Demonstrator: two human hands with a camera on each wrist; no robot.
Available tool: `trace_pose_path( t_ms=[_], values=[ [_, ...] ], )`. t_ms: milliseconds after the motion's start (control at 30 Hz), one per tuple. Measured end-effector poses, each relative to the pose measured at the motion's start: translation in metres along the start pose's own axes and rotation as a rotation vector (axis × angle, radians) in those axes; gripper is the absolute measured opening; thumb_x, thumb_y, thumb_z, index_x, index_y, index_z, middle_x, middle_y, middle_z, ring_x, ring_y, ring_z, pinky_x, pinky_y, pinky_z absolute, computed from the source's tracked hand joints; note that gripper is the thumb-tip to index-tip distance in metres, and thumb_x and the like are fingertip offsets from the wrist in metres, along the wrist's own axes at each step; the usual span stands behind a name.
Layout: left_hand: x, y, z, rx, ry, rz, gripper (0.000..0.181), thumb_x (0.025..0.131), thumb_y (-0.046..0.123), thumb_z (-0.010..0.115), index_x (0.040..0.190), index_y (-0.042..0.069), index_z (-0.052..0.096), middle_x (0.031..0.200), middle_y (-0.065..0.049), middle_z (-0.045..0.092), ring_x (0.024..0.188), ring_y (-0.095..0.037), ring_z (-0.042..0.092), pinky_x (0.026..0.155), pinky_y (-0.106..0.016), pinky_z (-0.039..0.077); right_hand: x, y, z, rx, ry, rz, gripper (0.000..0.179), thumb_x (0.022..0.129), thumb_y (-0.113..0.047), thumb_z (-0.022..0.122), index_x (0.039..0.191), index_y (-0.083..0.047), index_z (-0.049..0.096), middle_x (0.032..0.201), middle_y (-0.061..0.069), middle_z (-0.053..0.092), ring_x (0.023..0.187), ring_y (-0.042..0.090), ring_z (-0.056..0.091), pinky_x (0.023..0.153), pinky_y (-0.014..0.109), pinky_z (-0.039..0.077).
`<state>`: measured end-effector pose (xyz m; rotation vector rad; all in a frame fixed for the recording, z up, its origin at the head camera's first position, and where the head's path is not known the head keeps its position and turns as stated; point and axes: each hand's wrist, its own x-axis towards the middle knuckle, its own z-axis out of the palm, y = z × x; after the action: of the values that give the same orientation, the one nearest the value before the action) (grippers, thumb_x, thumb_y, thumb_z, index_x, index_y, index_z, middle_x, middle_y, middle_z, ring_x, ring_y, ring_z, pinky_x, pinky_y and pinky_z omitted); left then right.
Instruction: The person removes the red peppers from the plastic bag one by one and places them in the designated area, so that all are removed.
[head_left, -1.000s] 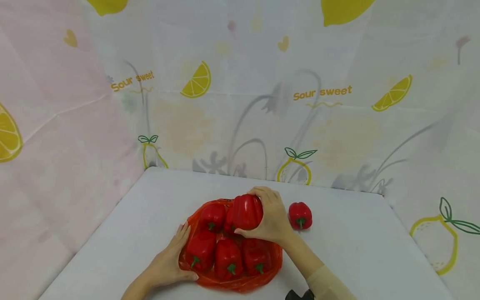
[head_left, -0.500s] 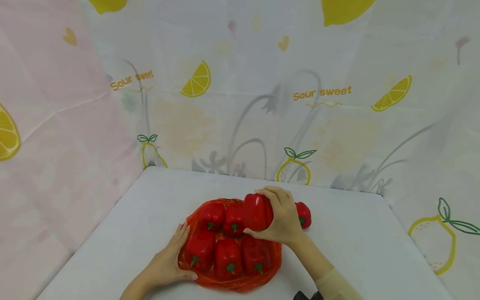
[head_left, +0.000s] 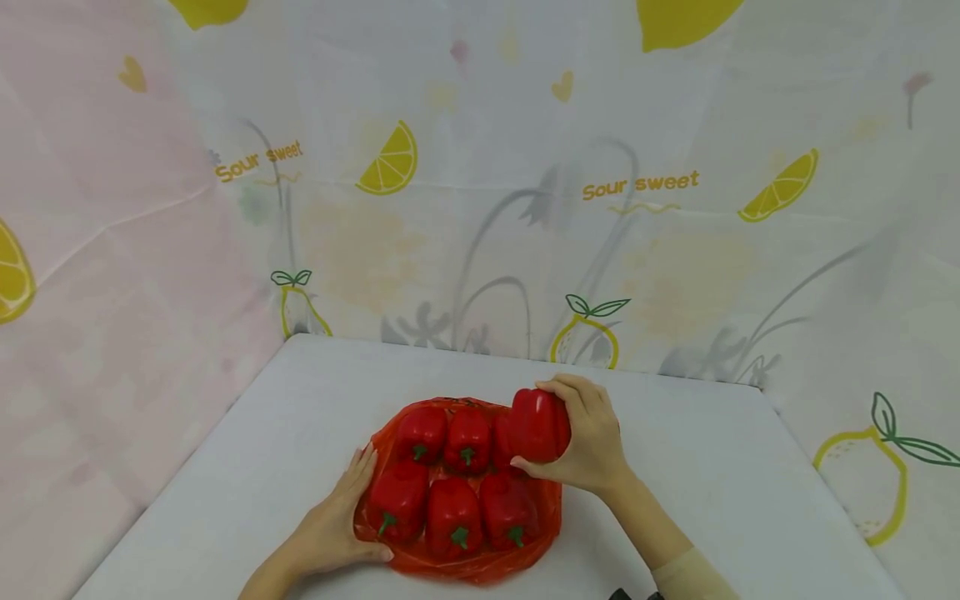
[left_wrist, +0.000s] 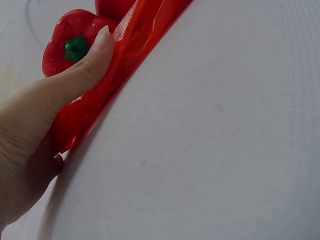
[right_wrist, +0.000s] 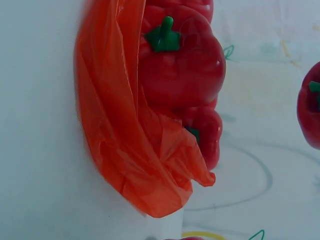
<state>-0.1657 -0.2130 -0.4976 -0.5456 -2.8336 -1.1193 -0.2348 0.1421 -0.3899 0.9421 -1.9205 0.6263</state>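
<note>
In the head view my right hand [head_left: 585,437] grips a red bell pepper [head_left: 536,425] between thumb and fingers, raised over the back right of an orange-red plastic bag [head_left: 472,571]. Several more bell peppers [head_left: 453,517] with green stems sit inside the bag's opening, in two rows. The held pepper partly covers one in the back row. My left hand [head_left: 333,525] holds the bag's left side, thumb in front and fingers along the back. In the left wrist view the thumb [left_wrist: 82,75] overlaps the bag's edge beside a pepper. No part of my right hand shows in the right wrist view.
The bag stands on a white table [head_left: 720,483]. Behind it hangs a pale cloth backdrop [head_left: 487,167] printed with lemons and lettering. In the right wrist view the bag [right_wrist: 110,100] bunches up in loose folds.
My right hand has carried the held bell pepper rightward, uncovering a back-row pepper. The loose pepper on the right is now hidden behind that hand. My left hand stays on the bag.
</note>
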Motion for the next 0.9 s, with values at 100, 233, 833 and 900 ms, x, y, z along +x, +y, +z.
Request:
trace_pose_path(
  t_ms=[100, 233, 833, 900],
  values=[
    [0.000, 0.001, 0.000, 0.003, -0.002, 0.007, 0.131, 0.057, 0.066, 0.080, 0.153, 0.002, 0.017, 0.159, -0.018, 0.012, 0.144, -0.040, 0.011, 0.096, -0.065, 0.039, -0.001, 0.002, -0.002, -0.004, 0.014, -0.008, 0.077, 0.068, -0.062, 0.069, 0.115, -0.001, 0.058, 0.113, 0.013, 0.058, 0.105, 0.028, 0.053, 0.076, 0.047, 0.050],
    [0.000, 0.002, 0.000, 0.005, -0.010, 0.010, 0.130, 0.059, 0.063, 0.081, 0.153, 0.002, 0.016, 0.159, -0.019, 0.012, 0.143, -0.042, 0.010, 0.095, -0.066, 0.039, -0.002, 0.004, -0.005, -0.008, 0.023, -0.011, 0.077, 0.070, -0.063, 0.067, 0.115, -0.001, 0.058, 0.113, 0.013, 0.058, 0.104, 0.027, 0.053, 0.077, 0.047, 0.049],
    [0.000, 0.002, 0.000, 0.013, -0.017, -0.008, 0.132, 0.058, 0.064, 0.081, 0.153, 0.001, 0.015, 0.159, -0.021, 0.010, 0.142, -0.043, 0.011, 0.094, -0.067, 0.039, -0.016, 0.013, -0.021, -0.053, 0.039, 0.021, 0.077, 0.071, -0.064, 0.066, 0.114, -0.001, 0.060, 0.112, 0.013, 0.060, 0.103, 0.027, 0.054, 0.074, 0.047, 0.050],
    [0.000, 0.003, 0.000, 0.009, -0.022, -0.011, 0.132, 0.058, 0.064, 0.081, 0.153, 0.001, 0.015, 0.158, -0.021, 0.010, 0.142, -0.044, 0.012, 0.093, -0.067, 0.039, -0.017, 0.014, -0.022, -0.059, 0.044, 0.023, 0.077, 0.071, -0.064, 0.066, 0.114, 0.000, 0.061, 0.112, 0.013, 0.060, 0.103, 0.027, 0.055, 0.074, 0.047, 0.050]
  ],
)
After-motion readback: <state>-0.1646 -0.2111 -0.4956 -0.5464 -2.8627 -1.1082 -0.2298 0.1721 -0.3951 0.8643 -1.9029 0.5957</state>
